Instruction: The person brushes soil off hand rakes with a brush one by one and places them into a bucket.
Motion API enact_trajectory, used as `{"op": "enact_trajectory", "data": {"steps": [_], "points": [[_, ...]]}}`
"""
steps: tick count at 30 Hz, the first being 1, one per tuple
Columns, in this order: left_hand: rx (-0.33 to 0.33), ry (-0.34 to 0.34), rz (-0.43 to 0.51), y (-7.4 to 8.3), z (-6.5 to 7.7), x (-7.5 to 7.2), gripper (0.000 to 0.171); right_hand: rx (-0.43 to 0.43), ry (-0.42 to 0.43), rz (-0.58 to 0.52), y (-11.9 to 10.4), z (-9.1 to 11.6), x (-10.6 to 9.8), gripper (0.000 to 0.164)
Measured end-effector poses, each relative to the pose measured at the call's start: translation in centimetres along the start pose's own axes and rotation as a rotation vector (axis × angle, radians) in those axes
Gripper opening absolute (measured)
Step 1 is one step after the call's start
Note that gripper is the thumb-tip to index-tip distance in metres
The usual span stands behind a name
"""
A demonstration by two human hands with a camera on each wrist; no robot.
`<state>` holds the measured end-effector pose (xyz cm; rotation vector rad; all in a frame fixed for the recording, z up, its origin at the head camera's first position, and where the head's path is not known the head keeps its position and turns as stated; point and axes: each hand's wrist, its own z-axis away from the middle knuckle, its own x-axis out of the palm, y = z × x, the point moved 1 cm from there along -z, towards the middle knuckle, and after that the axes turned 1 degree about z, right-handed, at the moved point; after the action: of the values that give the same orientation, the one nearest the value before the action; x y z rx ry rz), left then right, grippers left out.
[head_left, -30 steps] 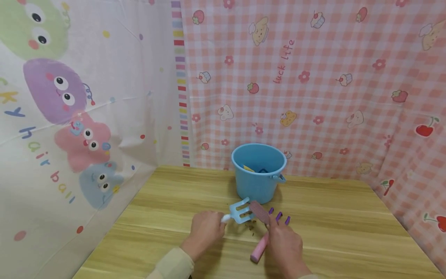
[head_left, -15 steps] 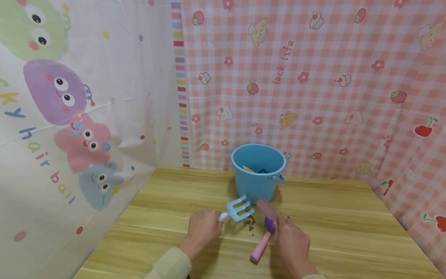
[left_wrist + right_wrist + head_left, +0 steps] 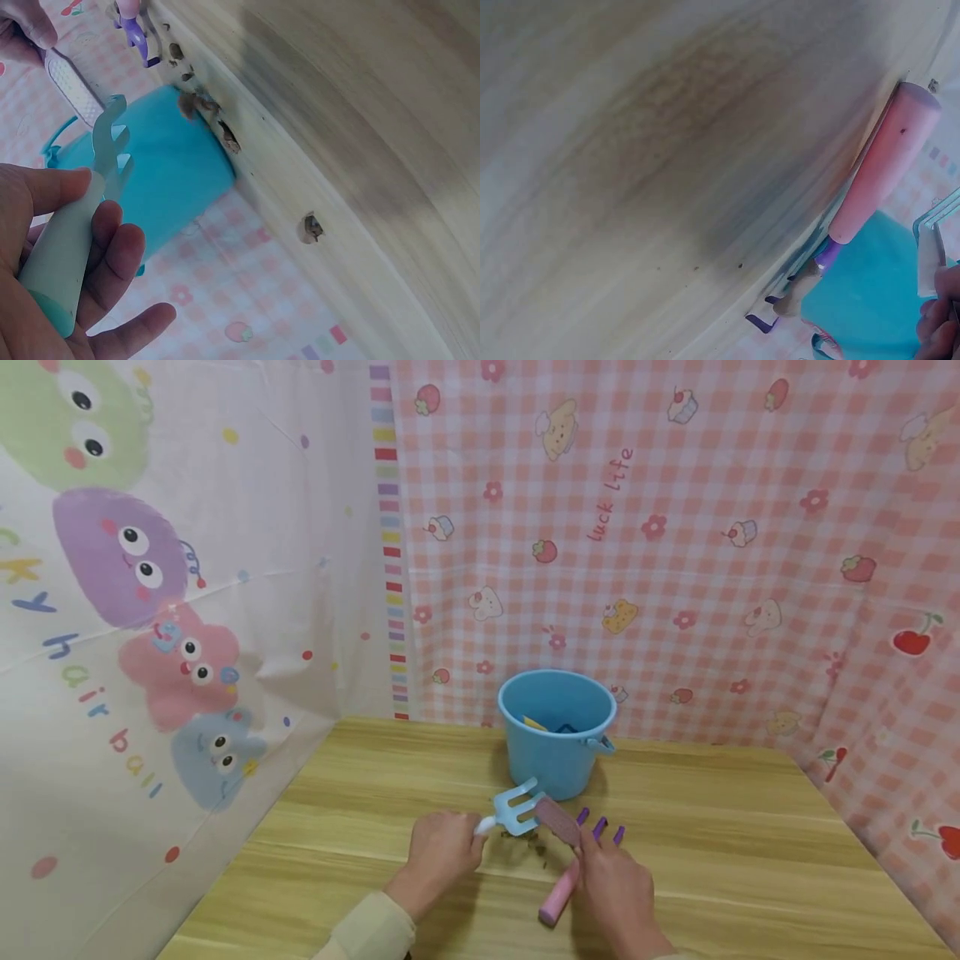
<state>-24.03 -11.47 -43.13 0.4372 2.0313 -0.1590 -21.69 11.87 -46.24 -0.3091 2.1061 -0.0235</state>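
Observation:
My left hand [image 3: 442, 852] grips the white handle of a light blue toy garden fork [image 3: 504, 812], its tines raised above the table. In my right hand [image 3: 618, 885] is a small brush [image 3: 558, 822] with a flat mauve head and textured face. The brush's tip meets or overlaps the fork's tines. Brown soil crumbs [image 3: 537, 850] lie on the table below the tools, larger bits [image 3: 231, 138] showing in the left wrist view. A second garden fork, purple with a pink handle [image 3: 558, 897], lies beneath my right hand, which partly hides it.
A blue bucket [image 3: 551, 764] stands just behind the tools, with yellow and dark blue things inside. The wooden table [image 3: 360, 777] ends at a printed white curtain [image 3: 300, 568] on the left and a pink checked cloth [image 3: 637, 568] behind.
The brush moved right, away from the fork, then came back left to its tines. The light blue fork shifted slightly and turned. The purple fork and bucket stayed put.

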Motion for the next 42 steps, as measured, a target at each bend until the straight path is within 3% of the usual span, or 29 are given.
{"op": "enact_trajectory", "data": {"steps": [10,14,17,20,24,30,33,36,42], "points": [[-0.019,0.032,0.046,-0.4,0.3,0.3,0.035,0.104,-0.006,-0.107,0.1,-0.4,-0.8,0.034],[0.005,0.055,0.063,-0.2,0.3,0.5,0.029,0.114,-0.035,-0.301,-1.2,-0.6,-1.2,0.031],[0.026,0.054,0.077,0.1,0.2,0.6,0.024,0.100,-0.108,-0.473,-2.2,-0.4,-1.1,0.031],[0.028,0.043,0.092,0.3,0.0,0.6,0.021,0.110,-0.145,-0.518,-2.6,-0.1,-0.8,0.032],[0.023,0.041,0.102,0.4,0.0,0.4,0.022,0.122,-0.123,-0.456,-2.5,0.1,-0.6,0.031],[0.027,0.022,0.129,0.4,-0.1,0.0,0.025,0.181,-0.157,-0.501,-2.0,0.2,-0.2,0.032],[0.024,0.009,0.137,0.2,0.0,-0.1,0.027,0.193,-0.157,-0.468,-1.3,0.3,-0.1,0.032],[0.016,-0.009,0.141,0.0,0.1,-0.2,0.033,0.154,-0.111,-0.344,-0.4,0.4,0.1,0.030],[0.018,-0.029,0.144,-0.4,0.3,-0.2,0.038,-0.027,0.066,-0.092,0.9,0.4,0.5,0.030]]}}
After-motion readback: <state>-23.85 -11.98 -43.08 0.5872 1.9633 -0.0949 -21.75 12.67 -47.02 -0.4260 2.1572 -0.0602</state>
